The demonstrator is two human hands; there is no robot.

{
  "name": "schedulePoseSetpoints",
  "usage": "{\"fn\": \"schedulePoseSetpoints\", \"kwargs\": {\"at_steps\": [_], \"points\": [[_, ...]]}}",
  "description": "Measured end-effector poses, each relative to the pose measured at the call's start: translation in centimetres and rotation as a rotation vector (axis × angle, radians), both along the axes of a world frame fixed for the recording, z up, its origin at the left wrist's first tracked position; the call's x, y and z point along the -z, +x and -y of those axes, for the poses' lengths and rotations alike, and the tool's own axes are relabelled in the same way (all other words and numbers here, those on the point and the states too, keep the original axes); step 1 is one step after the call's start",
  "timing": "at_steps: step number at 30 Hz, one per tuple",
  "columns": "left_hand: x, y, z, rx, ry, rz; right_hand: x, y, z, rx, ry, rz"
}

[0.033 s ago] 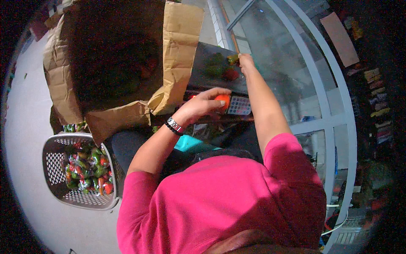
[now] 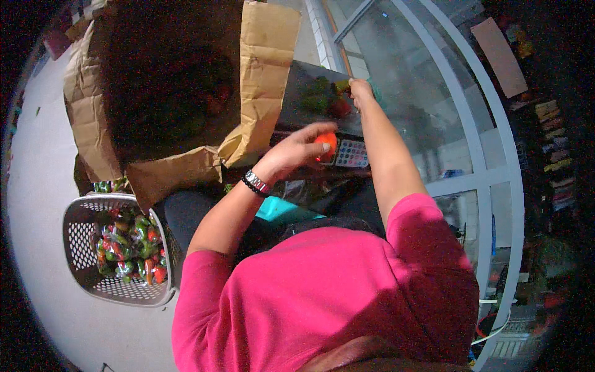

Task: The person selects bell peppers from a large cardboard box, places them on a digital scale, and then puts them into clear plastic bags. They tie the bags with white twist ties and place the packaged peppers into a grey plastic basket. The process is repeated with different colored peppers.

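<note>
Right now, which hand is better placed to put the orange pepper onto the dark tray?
Probably the left hand: it already holds the orange pepper beside the dark tray. The right hand rests on peppers there.

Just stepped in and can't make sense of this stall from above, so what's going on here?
A person in a pink shirt stands at a weighing scale. The left hand holds a small orange-red pepper over the scale's keypad, while the right hand reaches to peppers piled on the scale's dark tray. A large open brown paper sack sits to the left, and a white plastic basket lower left holds bagged green and red peppers.
</note>
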State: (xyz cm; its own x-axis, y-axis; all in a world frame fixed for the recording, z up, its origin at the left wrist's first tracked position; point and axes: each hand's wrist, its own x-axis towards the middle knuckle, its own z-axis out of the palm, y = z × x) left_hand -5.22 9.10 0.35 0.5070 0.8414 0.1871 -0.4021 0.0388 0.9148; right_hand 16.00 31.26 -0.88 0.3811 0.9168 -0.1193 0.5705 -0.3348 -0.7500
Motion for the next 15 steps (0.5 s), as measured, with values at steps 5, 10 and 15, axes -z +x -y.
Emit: {"fn": "schedulePoseSetpoints", "kwargs": {"at_steps": [5, 10, 15], "points": [[-2.4, -2.5, 0.0, -0.023, -0.375, -0.007, -0.1, -0.5, 0.9, -0.264, -0.164, 0.607], [-0.8, -1.1, -0.3, 0.019, -0.482, 0.272, -0.9, 0.7, 1.3, -0.228, 0.068, 0.331], [-1.3, -0.9, 0.1, 0.107, -0.461, 0.562, -7.7, -3.0, 10.1, -0.803, 0.138, -0.02]]}}
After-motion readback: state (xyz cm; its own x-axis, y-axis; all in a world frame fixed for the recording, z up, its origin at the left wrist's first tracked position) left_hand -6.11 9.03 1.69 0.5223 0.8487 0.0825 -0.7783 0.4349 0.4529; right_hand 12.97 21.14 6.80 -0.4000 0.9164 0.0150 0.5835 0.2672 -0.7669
